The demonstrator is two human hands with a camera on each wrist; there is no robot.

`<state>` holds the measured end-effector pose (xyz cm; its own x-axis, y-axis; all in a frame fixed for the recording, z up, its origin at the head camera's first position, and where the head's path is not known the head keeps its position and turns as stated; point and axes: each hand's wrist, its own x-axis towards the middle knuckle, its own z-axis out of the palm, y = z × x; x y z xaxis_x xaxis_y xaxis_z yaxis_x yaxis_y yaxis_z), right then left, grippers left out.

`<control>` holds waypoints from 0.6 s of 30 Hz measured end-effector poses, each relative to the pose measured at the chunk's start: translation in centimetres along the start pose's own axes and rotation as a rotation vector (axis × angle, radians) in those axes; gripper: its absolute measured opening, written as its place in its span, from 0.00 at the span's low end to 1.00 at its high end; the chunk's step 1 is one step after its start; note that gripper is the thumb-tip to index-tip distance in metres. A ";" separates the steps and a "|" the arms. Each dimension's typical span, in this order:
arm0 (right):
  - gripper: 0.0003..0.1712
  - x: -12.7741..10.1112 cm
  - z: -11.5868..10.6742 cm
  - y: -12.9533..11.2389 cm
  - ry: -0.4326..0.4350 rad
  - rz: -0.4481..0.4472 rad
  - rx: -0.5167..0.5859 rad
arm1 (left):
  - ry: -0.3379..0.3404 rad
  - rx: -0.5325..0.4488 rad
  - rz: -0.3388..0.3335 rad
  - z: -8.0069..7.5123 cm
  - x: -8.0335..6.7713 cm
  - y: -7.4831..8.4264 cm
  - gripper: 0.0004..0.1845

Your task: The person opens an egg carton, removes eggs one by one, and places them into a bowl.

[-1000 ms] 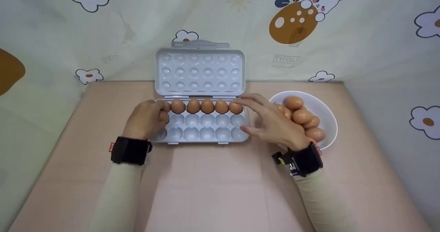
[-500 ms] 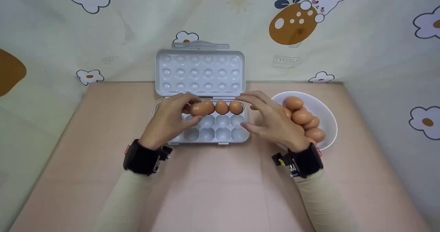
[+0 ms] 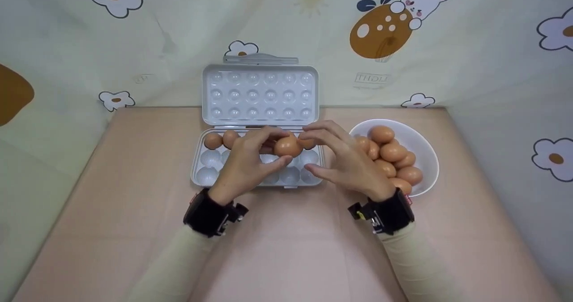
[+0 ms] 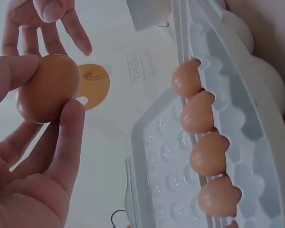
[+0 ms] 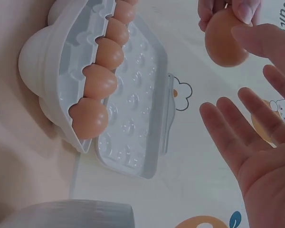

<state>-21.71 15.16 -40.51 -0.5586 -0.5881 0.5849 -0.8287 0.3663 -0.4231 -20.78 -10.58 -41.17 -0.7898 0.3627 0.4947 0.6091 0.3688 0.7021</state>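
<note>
Plainly, left hand (image 3: pixel 244 168) pinches an egg (image 3: pixel 287 146); right hand (image 3: pixel 351 161) spread beside it.

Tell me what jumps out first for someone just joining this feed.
The left hand holds a brown egg in its fingertips above the open grey egg tray, with the open right hand close beside it. Several eggs sit along the tray's far row, under the raised lid. At the right, a white bowl is piled with more eggs.
</note>
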 end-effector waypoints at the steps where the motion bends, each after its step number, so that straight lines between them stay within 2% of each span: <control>1: 0.34 0.0 0.1 -0.1 -0.001 -0.009 -0.001 | -0.002 -0.017 0.000 0.2 0.0 0.0 0.23; 9: 0.29 0.2 0.7 -0.2 0.023 -0.065 0.002 | -0.025 -0.143 0.004 1.2 -0.1 0.2 0.23; 18: 0.27 0.3 0.8 -0.5 0.037 -0.055 -0.014 | -0.038 -0.178 -0.030 1.5 -0.2 0.5 0.23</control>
<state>-21.45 14.19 -40.67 -0.5133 -0.5803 0.6322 -0.8582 0.3445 -0.3805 -20.26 -9.17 -41.70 -0.8024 0.3867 0.4547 0.5599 0.2240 0.7977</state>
